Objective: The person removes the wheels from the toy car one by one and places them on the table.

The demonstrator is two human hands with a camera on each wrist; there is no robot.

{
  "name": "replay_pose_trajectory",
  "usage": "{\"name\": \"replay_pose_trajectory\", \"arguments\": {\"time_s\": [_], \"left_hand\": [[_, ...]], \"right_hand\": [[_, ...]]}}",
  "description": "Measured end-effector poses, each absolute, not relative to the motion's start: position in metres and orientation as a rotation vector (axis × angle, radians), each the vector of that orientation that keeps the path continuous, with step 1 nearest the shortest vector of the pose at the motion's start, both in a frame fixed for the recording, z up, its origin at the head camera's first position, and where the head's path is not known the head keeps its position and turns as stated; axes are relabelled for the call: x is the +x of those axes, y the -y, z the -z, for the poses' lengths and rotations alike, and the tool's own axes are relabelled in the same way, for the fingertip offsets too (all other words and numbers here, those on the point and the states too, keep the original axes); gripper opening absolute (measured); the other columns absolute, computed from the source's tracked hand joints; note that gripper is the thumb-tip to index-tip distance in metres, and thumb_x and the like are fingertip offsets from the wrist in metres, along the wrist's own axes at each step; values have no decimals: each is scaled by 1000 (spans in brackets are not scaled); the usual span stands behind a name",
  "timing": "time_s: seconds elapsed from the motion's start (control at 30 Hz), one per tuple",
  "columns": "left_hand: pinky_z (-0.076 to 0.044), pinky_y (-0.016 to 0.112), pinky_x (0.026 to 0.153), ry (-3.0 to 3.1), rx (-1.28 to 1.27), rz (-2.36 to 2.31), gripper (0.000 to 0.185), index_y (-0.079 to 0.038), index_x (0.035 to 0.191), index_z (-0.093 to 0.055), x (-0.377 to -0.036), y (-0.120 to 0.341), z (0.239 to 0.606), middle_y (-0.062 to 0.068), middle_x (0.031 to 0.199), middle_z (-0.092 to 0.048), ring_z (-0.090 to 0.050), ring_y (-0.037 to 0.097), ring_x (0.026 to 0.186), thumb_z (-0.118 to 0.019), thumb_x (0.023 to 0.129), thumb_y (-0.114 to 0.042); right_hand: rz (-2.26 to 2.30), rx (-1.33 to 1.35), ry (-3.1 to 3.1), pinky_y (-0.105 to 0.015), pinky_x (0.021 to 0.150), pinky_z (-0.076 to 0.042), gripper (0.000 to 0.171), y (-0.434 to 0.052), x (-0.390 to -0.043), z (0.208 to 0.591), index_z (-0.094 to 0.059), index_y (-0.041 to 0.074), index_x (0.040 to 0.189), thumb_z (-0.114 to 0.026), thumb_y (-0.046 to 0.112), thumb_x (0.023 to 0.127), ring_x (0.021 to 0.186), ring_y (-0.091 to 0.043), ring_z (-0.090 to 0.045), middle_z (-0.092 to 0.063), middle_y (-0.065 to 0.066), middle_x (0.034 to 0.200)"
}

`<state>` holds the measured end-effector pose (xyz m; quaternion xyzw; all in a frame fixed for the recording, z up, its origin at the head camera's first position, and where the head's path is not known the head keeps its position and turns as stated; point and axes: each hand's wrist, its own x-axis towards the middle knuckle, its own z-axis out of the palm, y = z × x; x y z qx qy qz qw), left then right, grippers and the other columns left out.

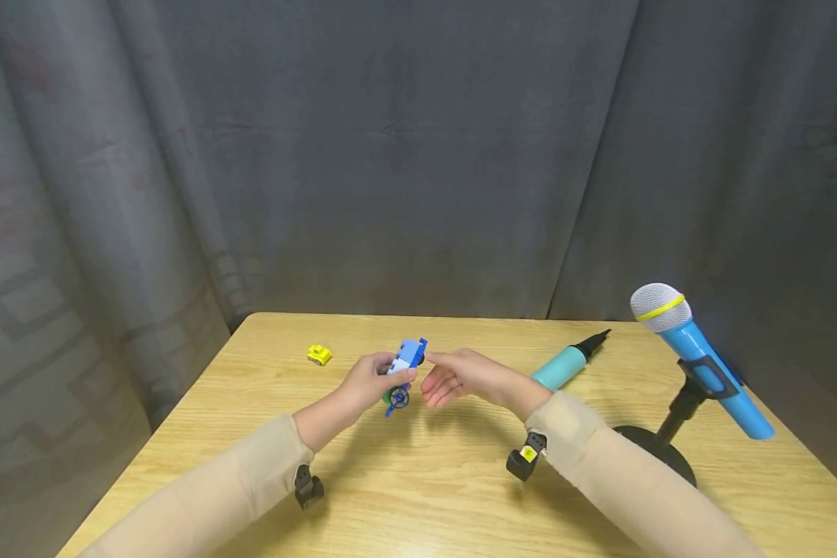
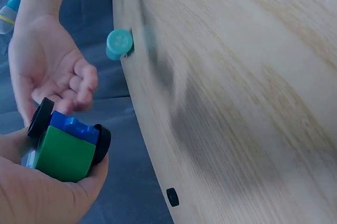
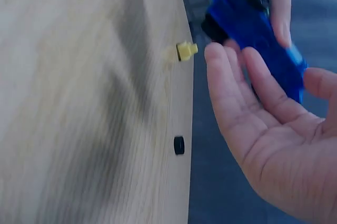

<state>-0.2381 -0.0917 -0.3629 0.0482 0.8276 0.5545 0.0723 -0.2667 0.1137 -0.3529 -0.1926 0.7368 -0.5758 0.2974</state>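
In the head view my left hand (image 1: 366,387) grips a toy car (image 1: 406,358) above the table, thumb along its side. The car is light blue and blue with dark wheels; a green block (image 2: 66,153) shows at its end in the left wrist view. My right hand (image 1: 469,376) is just right of the car, its fingers loosely bent and nothing in its palm. In the right wrist view that hand's fingers overlap the car's blue underside (image 3: 263,45); whether they touch it I cannot tell.
A small yellow toy car (image 1: 318,355) stands at the back left of the table (image 1: 404,496). A black wheel (image 3: 179,145) lies on the tabletop. On the right are a teal pump (image 1: 559,368) with a black nozzle and a blue microphone (image 1: 714,372) on a black stand.
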Motion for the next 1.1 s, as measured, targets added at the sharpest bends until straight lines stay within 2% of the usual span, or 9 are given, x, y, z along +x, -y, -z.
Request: {"name": "replay_pose_trajectory", "arguments": {"time_s": [0.13,0.23,0.37,0.47,0.6,0.77,0.87,0.97,1.1], "left_hand": [[-53,42,92,-2502,192,-1660,48,7,129,-54,-239,92,362,17,111,-69,-67,29,103,-65,94,-25],[-52,43,93,-2536,211,-1652,49,6,129,-55,-240,92,362,17,114,-68,-65,28,107,-65,93,-26],[-51,44,94,-2603,247,-1624,50,5,129,-56,-241,90,360,17,118,-67,-62,28,111,-67,92,-27],[-51,44,94,-2623,262,-1606,50,5,127,-57,-242,88,360,17,118,-66,-61,28,111,-67,92,-29],[-53,39,87,-2609,243,-1621,46,4,123,-59,-243,86,361,15,113,-67,-62,24,102,-68,92,-30],[-52,32,75,-2594,234,-1653,41,3,118,-61,-246,86,364,13,103,-67,-60,18,88,-67,92,-28],[-53,34,79,-2611,230,-1646,45,4,121,-60,-248,86,365,13,105,-67,-61,18,91,-68,92,-28],[-53,40,88,-2651,245,-1622,51,7,127,-57,-246,86,366,15,112,-67,-62,23,101,-68,92,-29],[-53,42,90,-2693,271,-1606,52,8,129,-55,-243,85,363,18,115,-67,-63,26,105,-67,92,-27]], "right_hand": [[1489,-619,-1880,-47,87,-55,57,-107,-257,353,-63,-16,105,-40,37,103,82,-23,-72,-70,-27,99],[1444,-689,-1897,-46,83,-57,52,-103,-251,355,-63,-16,106,-49,34,100,80,-22,-72,-71,-27,97],[1404,-730,-1978,-47,80,-57,43,-96,-247,358,-65,-13,103,-59,28,96,77,-22,-72,-73,-21,89],[1415,-730,-2026,-47,78,-58,40,-92,-244,361,-65,-13,99,-61,27,95,77,-28,-72,-72,-20,84],[1438,-732,-2115,-47,74,-58,38,-86,-241,362,-64,-11,91,-63,27,94,77,-39,-69,-71,-20,78],[1429,-759,-2254,-46,66,-58,36,-81,-237,361,-62,-5,78,-65,27,93,66,-37,-67,-68,-15,68],[1418,-800,-2308,-46,61,-58,35,-79,-235,360,-63,-4,74,-65,25,94,63,-40,-67,-68,-16,65],[1417,-832,-2347,-51,59,-57,36,-78,-233,360,-63,-4,69,-66,23,93,59,-39,-67,-68,-16,62],[1432,-852,-2382,-51,57,-56,38,-77,-232,362,-62,-4,63,-69,20,91,53,-29,-68,-68,-14,59]]}}
